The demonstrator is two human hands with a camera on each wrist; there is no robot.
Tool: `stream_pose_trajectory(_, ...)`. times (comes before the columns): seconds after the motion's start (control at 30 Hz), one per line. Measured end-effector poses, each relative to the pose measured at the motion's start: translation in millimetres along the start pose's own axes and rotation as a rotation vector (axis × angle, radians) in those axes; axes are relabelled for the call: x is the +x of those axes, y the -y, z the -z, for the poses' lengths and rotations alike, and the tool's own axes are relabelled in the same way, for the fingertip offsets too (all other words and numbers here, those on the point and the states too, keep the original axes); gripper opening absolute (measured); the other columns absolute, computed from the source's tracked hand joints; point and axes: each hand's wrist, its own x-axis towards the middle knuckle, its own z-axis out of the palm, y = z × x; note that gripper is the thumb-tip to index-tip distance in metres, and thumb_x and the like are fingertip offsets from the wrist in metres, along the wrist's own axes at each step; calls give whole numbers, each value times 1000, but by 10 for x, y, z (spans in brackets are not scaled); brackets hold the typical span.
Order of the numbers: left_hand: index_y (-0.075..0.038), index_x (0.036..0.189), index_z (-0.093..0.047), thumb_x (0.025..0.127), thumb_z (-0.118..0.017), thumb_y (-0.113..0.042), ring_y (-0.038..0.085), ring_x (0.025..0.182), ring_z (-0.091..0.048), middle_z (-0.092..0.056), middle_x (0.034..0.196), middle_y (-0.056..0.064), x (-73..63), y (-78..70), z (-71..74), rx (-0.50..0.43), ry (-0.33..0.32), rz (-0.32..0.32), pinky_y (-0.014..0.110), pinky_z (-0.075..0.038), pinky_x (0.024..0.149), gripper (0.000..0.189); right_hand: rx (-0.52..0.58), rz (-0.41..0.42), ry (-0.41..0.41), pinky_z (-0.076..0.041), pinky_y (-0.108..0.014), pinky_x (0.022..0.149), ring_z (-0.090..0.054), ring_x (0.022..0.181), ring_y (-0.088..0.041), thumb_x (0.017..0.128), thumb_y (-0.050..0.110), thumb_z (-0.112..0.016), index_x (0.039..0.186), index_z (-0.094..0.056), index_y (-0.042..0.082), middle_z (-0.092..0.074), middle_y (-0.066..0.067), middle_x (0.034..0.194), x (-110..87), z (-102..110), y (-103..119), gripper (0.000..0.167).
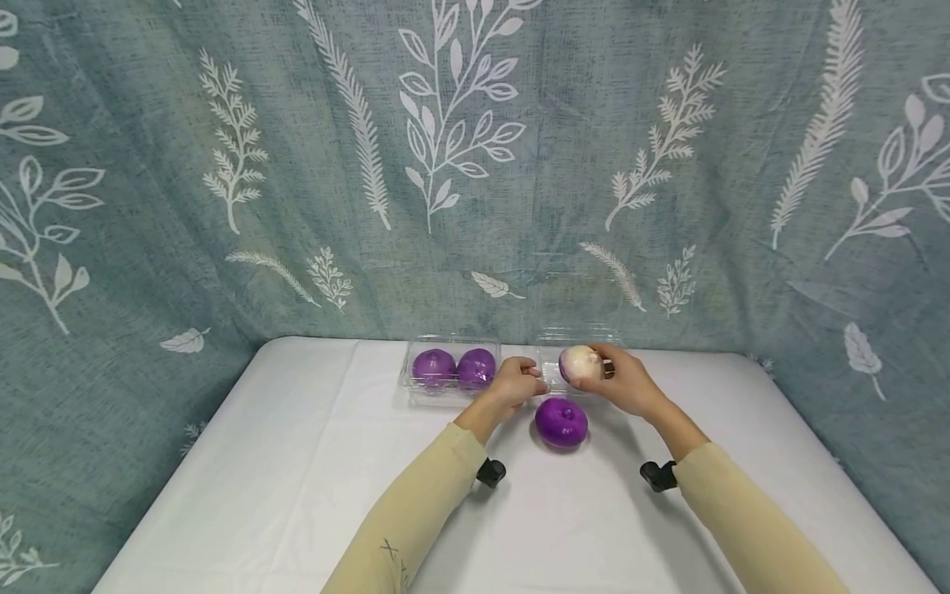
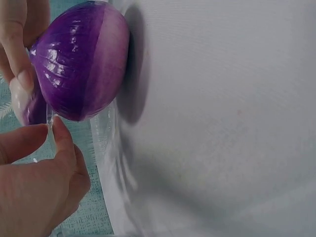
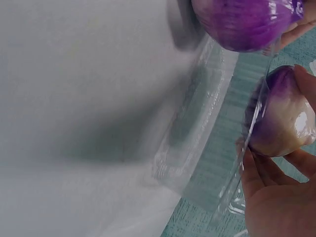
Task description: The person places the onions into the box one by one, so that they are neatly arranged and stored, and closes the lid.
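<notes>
My right hand [image 1: 629, 384] holds a white-and-purple onion [image 1: 581, 364] at the opening of a clear plastic container [image 3: 210, 170]. In the right wrist view, fingers and thumb curl round this onion [image 3: 284, 118], right by the container's rim. My left hand [image 1: 510, 384] pinches the near left edge of the same container between thumb and fingertips, as the left wrist view shows. A deep purple onion [image 1: 562, 423] lies on the white table just in front of the container, between my two forearms.
Left of my left hand stands another clear container [image 1: 406, 378] with two purple onions [image 1: 434, 367] inside. Both containers sit along the back edge of the white-covered table [image 1: 297, 478]. A green leaf-patterned curtain [image 1: 549, 165] hangs behind it.
</notes>
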Motion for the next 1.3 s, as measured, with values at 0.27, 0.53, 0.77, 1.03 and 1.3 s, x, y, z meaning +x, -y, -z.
stream_pose_trajectory(0.27,15,145,-41,84,-63,18,15,88,-58,-56,125,22,24,23,-9,5,-11,1,16,-51,69,65,-4,3,31,-60,-52,95,-61,118,-46,92,30,-79,148,-45,-6,-54,-31,140,160,-98,-18,75)
stream_pose_trajectory(0.53,15,145,-41,84,-60,19,14,84,-61,-55,125,23,12,-3,-18,2,-13,-3,15,-47,64,65,-61,34,42,-61,-50,89,-64,110,-42,91,26,-80,143,-48,-9,-59,-31,132,305,-172,-37,71)
stream_pose_trajectory(0.77,14,144,-44,81,-65,17,12,83,-53,-57,124,22,-6,-14,-11,30,-29,-1,15,-43,60,66,-133,-5,65,-51,-61,103,-56,121,-49,89,27,-80,142,-47,-12,-55,-35,135,345,-238,-21,73)
stream_pose_trajectory(1.03,15,144,-43,83,-66,18,14,85,-56,-58,116,17,7,-8,-9,11,-20,1,20,-49,70,65,-179,-28,87,-48,-63,106,-55,123,-51,88,27,-81,142,-46,-12,-56,-35,136,404,-292,-10,75)
stream_pose_trajectory(1.3,14,145,-42,84,-67,17,15,89,-58,-58,120,19,2,6,-5,15,-20,-2,17,-51,71,65,-226,-69,120,-52,-62,100,-59,117,-50,89,31,-80,141,-45,-13,-59,-35,130,432,-312,14,77)
